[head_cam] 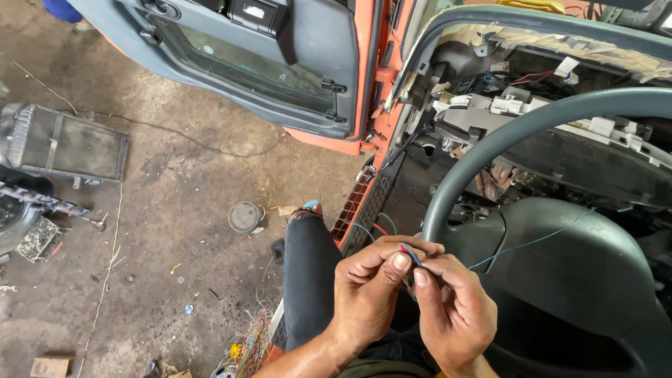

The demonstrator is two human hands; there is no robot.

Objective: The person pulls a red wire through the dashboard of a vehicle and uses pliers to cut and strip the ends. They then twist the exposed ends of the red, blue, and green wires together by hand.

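Observation:
My left hand (367, 290) and my right hand (455, 308) meet in front of the steering wheel (490, 140), fingertips pinched together on thin wires (408, 253), red and blue at the ends. A thin blue wire (532, 243) runs from my right hand across the wheel hub to the right. More thin wires, blue, red and green (371, 228), trail off to the left toward the door sill. My leg in dark trousers (308, 280) hangs out of the open cab.
The dashboard (532, 105) is stripped, with white connectors and loose wiring showing. The grey-lined orange door (280, 77) stands open. On the dirt floor lie a radiator (66, 143), a round lid (245, 217), and a tangle of coloured wires (248, 346).

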